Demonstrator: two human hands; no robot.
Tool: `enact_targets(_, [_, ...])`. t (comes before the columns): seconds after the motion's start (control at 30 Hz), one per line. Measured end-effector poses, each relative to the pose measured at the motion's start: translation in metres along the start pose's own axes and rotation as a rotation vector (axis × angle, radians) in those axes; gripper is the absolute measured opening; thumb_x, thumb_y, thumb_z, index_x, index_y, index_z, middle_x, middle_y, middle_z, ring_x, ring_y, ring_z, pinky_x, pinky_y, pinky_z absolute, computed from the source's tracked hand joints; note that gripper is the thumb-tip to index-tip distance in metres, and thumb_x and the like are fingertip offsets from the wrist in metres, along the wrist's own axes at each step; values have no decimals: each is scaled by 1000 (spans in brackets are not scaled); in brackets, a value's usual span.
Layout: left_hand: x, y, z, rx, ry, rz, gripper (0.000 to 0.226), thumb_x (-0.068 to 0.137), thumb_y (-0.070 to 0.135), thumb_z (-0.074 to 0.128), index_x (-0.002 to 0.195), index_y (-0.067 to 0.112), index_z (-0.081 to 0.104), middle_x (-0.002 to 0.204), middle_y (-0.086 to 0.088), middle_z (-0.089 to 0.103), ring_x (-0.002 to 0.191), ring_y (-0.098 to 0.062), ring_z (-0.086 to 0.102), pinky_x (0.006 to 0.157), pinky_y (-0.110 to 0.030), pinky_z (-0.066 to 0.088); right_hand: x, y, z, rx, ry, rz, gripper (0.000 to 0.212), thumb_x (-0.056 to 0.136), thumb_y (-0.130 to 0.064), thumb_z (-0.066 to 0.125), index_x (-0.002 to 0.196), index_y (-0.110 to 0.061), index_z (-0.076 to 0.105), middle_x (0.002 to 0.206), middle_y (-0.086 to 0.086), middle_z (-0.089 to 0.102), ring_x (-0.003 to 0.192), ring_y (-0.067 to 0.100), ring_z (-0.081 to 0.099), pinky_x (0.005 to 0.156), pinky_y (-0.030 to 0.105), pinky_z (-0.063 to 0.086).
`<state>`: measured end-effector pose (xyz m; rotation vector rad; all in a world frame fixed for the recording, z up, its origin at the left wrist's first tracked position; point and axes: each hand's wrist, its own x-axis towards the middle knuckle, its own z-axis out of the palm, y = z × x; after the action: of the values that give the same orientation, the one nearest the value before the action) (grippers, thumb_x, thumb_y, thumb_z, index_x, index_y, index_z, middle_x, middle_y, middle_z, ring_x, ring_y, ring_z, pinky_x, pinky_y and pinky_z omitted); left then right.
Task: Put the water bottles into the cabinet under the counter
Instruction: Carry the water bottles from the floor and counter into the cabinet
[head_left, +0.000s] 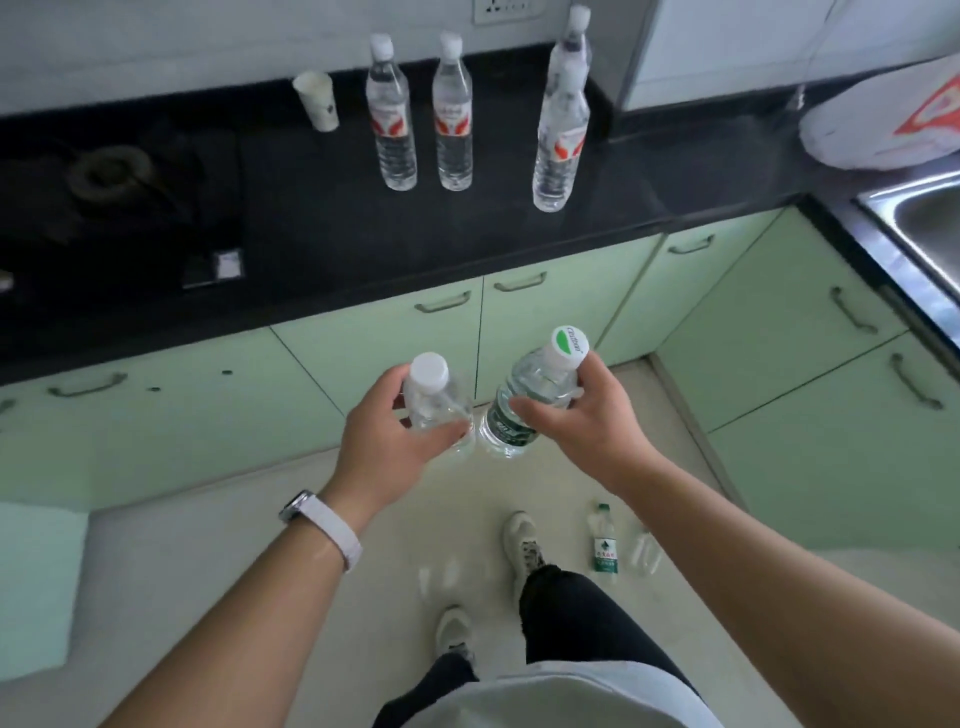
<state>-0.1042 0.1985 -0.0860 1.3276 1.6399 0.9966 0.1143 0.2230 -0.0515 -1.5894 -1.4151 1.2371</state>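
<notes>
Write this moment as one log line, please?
left hand: white-capped bottle | right hand: green-labelled bottle | cabinet doors: closed | counter: three bottles

Left hand (387, 441) and right hand (576, 421) forward, side by side, fingers (589, 371) in a grip.

bottles (453, 119) on counter (322, 244) | cabinets (374, 343) below | sink (930, 218) (far right)

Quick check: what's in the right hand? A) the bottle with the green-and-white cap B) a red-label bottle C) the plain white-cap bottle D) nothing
A: the right hand grips the bottle with the green-and-white cap, while the white-cap bottle is in the left hand and the red-label bottles stand on the counter.
</notes>
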Motion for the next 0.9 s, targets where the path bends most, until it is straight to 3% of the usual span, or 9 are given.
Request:
enact_targets(0.17, [16, 20, -9, -12, 201, -117, 54, 64, 28, 94, 106, 40, 62, 102, 19, 69, 96, 5, 63, 72, -9, 49, 50, -19, 3, 32, -161, -65, 43, 70, -29, 84, 103, -37, 58, 97, -10, 70, 87, 7, 69, 85, 42, 58])
enact_targets(0.27, [23, 32, -15, -16, 303, -163, 55, 64, 29, 94, 110, 34, 65, 102, 15, 71, 98, 0, 65, 79, -19, 55, 81, -36, 5, 18, -295, -106, 43, 72, -27, 85, 101, -40, 56, 98, -12, 68, 87, 6, 69, 85, 40, 57])
enact_targets(0.37, [22, 41, -23, -38, 404, -188, 53, 65, 29, 94, 110, 35, 66, 102, 18, 71, 102, -4, 65, 82, -26, 57, 107, -53, 14, 25, -410, -156, 43, 72, -26, 85, 103, -39, 58, 97, -11, 68, 87, 8, 69, 85, 42, 57])
enact_targets(0.47, [11, 51, -36, -30, 525, -191, 50, 66, 28, 93, 106, 41, 65, 100, 24, 70, 103, -1, 64, 78, -17, 54, 122, -71, 32, 9, -506, -220, 43, 73, -26, 84, 101, -42, 56, 97, -12, 68, 87, 5, 68, 85, 37, 57])
enact_targets(0.57, [-7, 57, -55, -54, 662, -220, 50, 66, 30, 94, 105, 41, 66, 99, 27, 70, 100, 0, 66, 77, -13, 53, 126, -90, 60, 20, -594, -248, 47, 73, -27, 84, 111, -37, 57, 102, -11, 68, 90, 5, 67, 88, 37, 56])
enact_targets(0.7, [-46, 53, -87, -58, 811, -270, 58, 63, 38, 94, 114, 38, 66, 106, 20, 71, 103, -5, 67, 85, -26, 58, 113, -112, 106, 19, -728, -282, 46, 73, -27, 83, 111, -36, 58, 102, -10, 69, 92, 9, 68, 88, 41, 56])
enact_targets(0.9, [-111, 32, -141, -140, 1026, -319, 58, 66, 27, 93, 115, 40, 65, 106, 21, 71, 102, 0, 66, 87, -30, 58, 68, -139, 178, 0, -900, -342, 43, 73, -23, 84, 106, -37, 61, 100, -10, 70, 90, 8, 69, 84, 34, 57])
